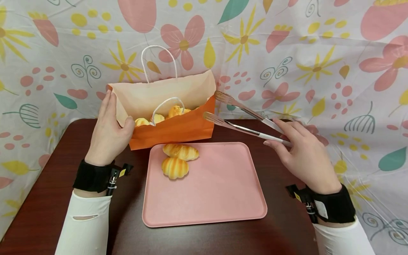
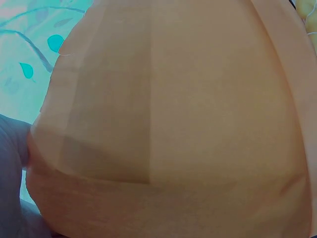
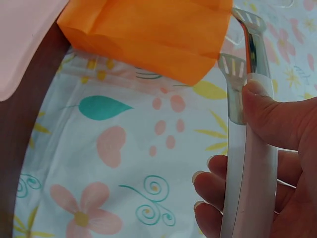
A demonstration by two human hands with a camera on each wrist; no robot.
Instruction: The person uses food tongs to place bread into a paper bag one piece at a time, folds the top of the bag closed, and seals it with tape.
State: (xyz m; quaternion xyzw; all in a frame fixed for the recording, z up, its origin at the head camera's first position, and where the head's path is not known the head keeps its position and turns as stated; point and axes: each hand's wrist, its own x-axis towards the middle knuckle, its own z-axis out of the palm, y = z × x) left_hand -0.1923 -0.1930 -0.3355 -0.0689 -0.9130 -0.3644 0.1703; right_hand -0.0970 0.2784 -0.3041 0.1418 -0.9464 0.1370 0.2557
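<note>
An orange paper bag with a pale inside and white rope handles stands behind the tray, with several bread rolls showing inside it. The left hand rests against the bag's left side, fingers straight and thumb spread towards the front. Close up in the left wrist view, the bag's side hides most of that hand. The right hand holds metal tongs with pale handles. Their slotted tips stand apart near the bag's right edge, with nothing between them.
A pink tray lies on the dark wooden table. At its back left corner are a long twisted bread roll and a shell-shaped bun, side by side. A flower-patterned cloth hangs behind the table and along its right side.
</note>
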